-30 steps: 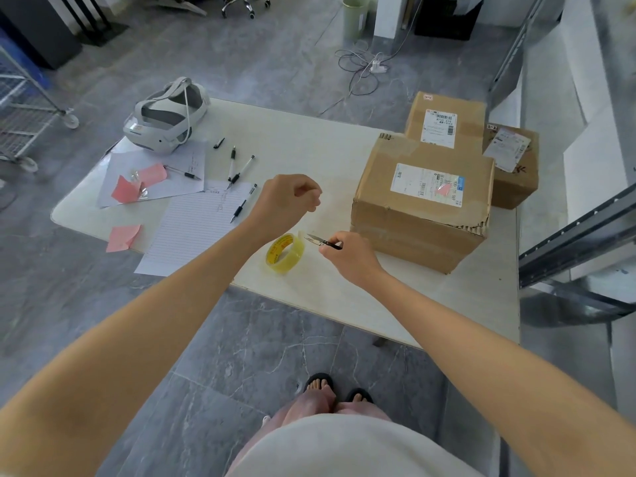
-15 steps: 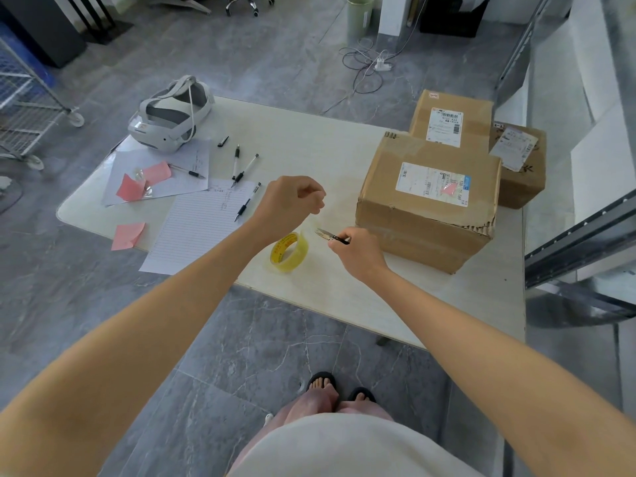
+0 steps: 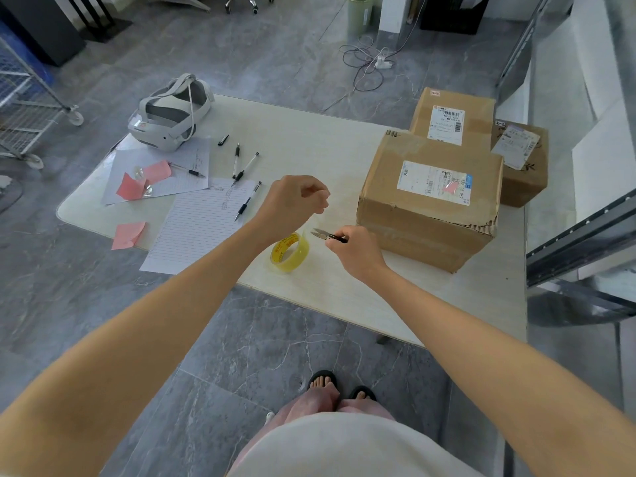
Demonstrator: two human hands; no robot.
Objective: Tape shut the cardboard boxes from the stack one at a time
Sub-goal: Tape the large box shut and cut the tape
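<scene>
- Yellowish tape roll (image 3: 290, 253) is standing on edge on the surface (image 3: 309, 139), near its front edge, left of the big cardboard box (image 3: 430, 197).
- Left hand (image 3: 290, 203) is hovering above the roll with curled fingers; whether it is pinching clear tape cannot be told.
- Right hand (image 3: 354, 251) is gripping small snips (image 3: 325, 235), blades pointing toward the roll.
</scene>
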